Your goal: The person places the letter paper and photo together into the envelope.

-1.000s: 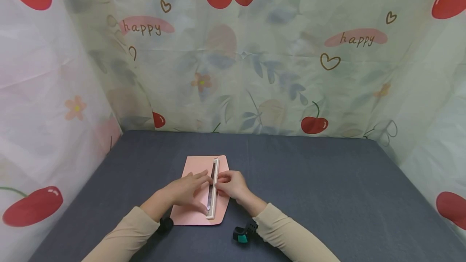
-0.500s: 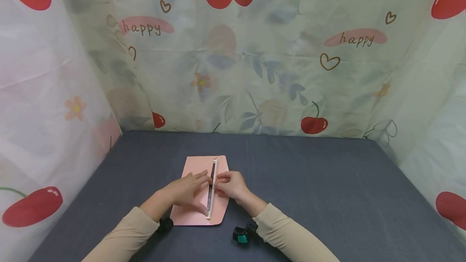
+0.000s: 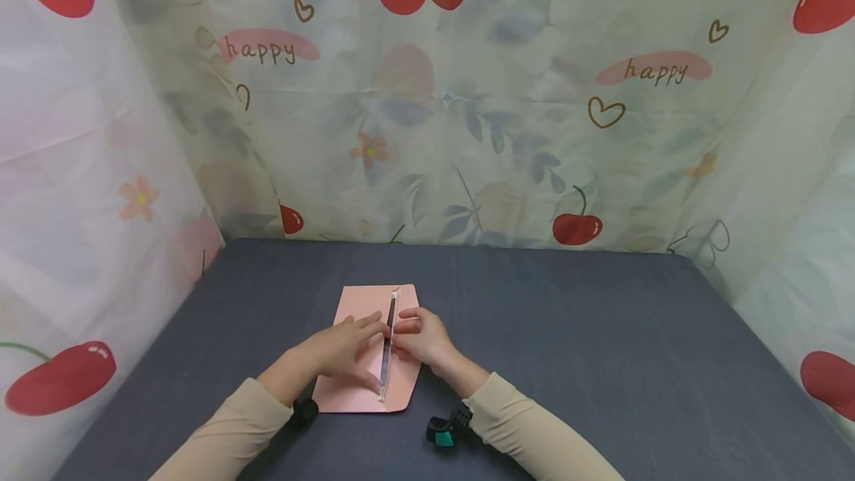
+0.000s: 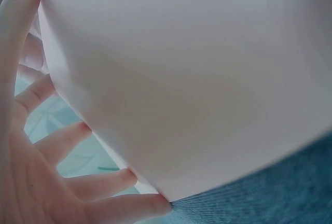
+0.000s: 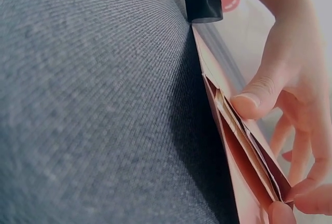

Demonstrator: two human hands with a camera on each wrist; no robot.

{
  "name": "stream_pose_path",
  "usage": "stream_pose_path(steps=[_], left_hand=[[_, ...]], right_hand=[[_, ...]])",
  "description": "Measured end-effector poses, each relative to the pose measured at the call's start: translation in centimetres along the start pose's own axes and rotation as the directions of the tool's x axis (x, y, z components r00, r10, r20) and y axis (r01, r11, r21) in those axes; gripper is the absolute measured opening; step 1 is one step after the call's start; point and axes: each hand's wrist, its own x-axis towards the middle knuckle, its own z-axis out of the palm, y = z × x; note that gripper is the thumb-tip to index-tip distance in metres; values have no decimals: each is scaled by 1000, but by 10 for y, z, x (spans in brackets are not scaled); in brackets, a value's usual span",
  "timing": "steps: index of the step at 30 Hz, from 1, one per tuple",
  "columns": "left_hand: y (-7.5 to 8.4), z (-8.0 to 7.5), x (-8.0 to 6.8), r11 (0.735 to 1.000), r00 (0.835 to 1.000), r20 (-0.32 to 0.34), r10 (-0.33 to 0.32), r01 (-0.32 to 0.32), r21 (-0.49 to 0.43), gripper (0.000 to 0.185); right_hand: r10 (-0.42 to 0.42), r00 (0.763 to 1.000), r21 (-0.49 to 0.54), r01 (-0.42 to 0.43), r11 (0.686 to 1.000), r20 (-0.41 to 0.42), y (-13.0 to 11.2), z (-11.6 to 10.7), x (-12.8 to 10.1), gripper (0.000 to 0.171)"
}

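Matt pink paper envelope (image 3: 364, 318) (grey woven tablecloth (image 3: 568, 332)).

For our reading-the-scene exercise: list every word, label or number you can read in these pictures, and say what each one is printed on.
"happy" on a pink patch of the curtain, upper left.
"happy" on a second pink patch of the curtain, upper right.
No readable text on the pink envelope, the strip the hands work on, or the table.

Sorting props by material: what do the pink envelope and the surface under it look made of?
The pink envelope looks like matte paper: thin, creased, with layered edges showing in the right wrist view. The table cover looks like woven grey-blue fabric: fine ribbed weave, no shine. Both by look only.
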Motion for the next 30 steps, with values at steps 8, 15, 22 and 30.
stream_pose_path(steps=[8, 15, 22, 30], left_hand=[[0, -1, 0, 1000, 1000, 0, 21, -21, 4, 78], [0, -2, 0, 1000, 1000, 1, 25, -25, 5, 78], [0, -1, 0, 1000, 1000, -5, 20, -20, -9, 76], [0, 1, 0, 1000, 1000, -17, 17, -17, -7, 76]], right_hand=[[-7, 1000, -3, 7, 1000, 22, 0, 1, 2, 47], [-12, 999, 12, 12, 1000, 32, 1, 1, 4, 50], [-11, 999, 18, 10, 1000, 42, 3, 2, 5, 51], [-19, 999, 18, 18, 1000, 47, 4, 3, 6, 50]])
